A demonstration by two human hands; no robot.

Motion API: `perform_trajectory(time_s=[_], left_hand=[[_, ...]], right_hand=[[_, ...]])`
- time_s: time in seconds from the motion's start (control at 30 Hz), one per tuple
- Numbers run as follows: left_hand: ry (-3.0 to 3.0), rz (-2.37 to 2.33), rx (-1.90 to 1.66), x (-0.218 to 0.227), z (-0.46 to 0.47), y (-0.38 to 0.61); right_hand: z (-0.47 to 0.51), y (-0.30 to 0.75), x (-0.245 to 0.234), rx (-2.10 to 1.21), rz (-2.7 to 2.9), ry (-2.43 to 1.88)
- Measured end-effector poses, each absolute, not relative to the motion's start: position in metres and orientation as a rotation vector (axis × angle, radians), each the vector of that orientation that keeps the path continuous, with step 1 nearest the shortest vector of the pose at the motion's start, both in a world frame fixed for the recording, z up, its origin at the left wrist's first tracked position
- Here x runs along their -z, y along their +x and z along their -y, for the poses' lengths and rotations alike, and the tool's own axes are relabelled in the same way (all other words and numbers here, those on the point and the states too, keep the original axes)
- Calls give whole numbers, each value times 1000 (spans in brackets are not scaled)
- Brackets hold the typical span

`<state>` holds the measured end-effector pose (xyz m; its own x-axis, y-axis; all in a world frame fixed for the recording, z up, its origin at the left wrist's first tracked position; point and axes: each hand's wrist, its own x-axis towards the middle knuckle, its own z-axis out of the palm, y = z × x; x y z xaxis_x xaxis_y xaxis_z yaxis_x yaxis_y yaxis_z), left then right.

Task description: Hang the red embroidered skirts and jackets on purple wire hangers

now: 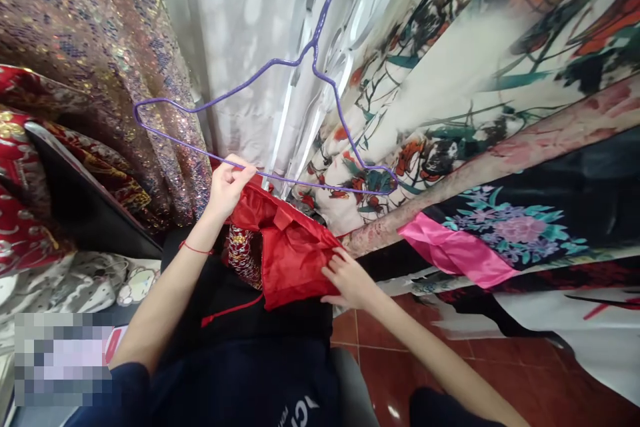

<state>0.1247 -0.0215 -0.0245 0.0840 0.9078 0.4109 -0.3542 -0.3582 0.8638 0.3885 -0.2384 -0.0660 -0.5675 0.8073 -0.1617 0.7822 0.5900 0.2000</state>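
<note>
A purple wire clothes hanger (270, 64) is held up tilted in front of me, its hook running out of view at the top. My left hand (230, 185) is closed in a pinch at its lower bar, where the top edge of a red garment (300, 257) also meets the fingers. Shiny red lining faces up, and gold-and-red patterned cloth (244, 255) shows at its left side. A thin red cord (233, 311) trails from it across my lap. On the right edge of the garment, my right hand (350, 279) grips the cloth between fingers and thumb.
Sequined fabric (150, 67) hangs at the left, pale curtain-like cloth (240, 27) in the middle, and floral cloth (450, 80) at the right. A pink cloth (457, 250) lies against dark embroidered fabric (515, 223). Red floor tiles (390, 373) show below.
</note>
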Motion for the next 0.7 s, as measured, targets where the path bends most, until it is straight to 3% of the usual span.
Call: perform_trajectory(time_s=[0.13, 0.3, 0.47, 0.7], left_hand=[[1298, -649, -1602, 27, 8, 116], [1318, -678, -1669, 18, 1, 96], [1358, -675, -1667, 4, 11, 71], [1422, -639, -1642, 4, 17, 71]], right_hand=[[235, 426, 47, -504, -2421, 1337], [223, 432, -23, -785, -2615, 1401], [210, 444, -72, -719, -2766, 1481], [199, 449, -80, -637, -2915, 1490]])
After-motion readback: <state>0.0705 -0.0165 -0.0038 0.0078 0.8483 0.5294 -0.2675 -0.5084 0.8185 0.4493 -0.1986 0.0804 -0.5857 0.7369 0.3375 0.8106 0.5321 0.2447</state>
